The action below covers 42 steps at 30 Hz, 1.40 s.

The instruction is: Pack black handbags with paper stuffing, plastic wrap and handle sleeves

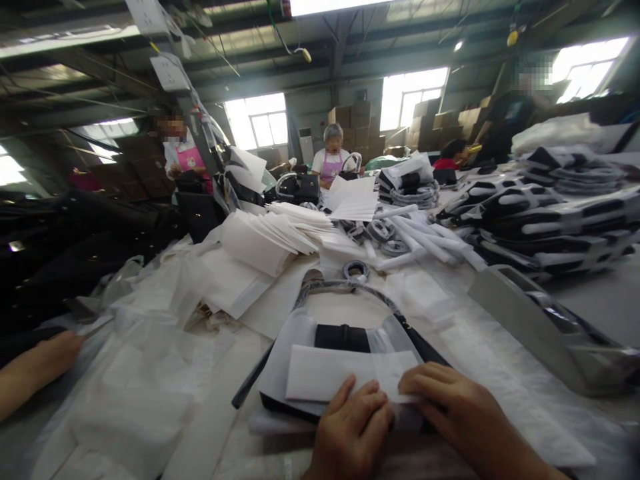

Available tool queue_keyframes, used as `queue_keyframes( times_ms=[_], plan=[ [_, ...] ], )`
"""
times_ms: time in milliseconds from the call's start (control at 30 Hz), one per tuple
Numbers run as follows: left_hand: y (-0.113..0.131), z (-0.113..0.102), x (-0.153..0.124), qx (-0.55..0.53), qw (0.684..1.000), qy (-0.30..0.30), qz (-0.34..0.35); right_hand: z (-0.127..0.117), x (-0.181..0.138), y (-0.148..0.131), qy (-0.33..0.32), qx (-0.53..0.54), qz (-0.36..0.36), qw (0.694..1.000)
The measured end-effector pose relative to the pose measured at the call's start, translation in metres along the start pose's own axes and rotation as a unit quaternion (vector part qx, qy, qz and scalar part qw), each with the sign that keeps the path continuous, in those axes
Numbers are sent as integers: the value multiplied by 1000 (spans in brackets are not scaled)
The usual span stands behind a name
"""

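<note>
A black handbag (pixel 345 337) lies flat on the table in front of me, its grey wrapped handle (pixel 345 288) arching away from me. A white paper sheet (pixel 330 373) is folded across its front. My left hand (pixel 350 430) grips the sheet's near edge with curled fingers. My right hand (pixel 460 413) lies beside it, fingertips pinching the sheet's right corner against the bag. Clear plastic film (pixel 480 347) lies under and around the bag.
Another person's hand (pixel 35 363) rests at the left edge. A grey tape dispenser (pixel 545 327) stands at the right. Wrapped black bags (pixel 550 213) are stacked behind it. White sheets (pixel 270 240) and strap rolls (pixel 356 270) lie mid-table. A worker (pixel 331 157) is working at the far end.
</note>
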<state>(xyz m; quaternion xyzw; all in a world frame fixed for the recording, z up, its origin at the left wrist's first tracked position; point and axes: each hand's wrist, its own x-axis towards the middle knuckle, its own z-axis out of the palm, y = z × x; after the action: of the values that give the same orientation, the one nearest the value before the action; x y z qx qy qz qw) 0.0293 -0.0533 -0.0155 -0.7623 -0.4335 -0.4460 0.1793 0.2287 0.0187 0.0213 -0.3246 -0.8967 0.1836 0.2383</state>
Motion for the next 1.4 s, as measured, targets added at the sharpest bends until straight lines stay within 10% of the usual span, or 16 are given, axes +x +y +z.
queue_keyframes(
  times_ms=[200, 733, 1167, 1400],
  plan=[
    [4, -6, 7, -38, 998, -18, -35, -1, 9, -1, -48, 11, 111, 993],
    [17, 10, -3, -55, 971, -42, -230, 11, 2, 6, 6, 107, 123, 987],
    [8, 13, -7, 21, 996, -8, -90, 2, 22, 1, -58, 64, 163, 983],
    [5, 48, -15, 44, 986, 161, 20, 0, 27, 4, -56, 61, 173, 982]
  ],
)
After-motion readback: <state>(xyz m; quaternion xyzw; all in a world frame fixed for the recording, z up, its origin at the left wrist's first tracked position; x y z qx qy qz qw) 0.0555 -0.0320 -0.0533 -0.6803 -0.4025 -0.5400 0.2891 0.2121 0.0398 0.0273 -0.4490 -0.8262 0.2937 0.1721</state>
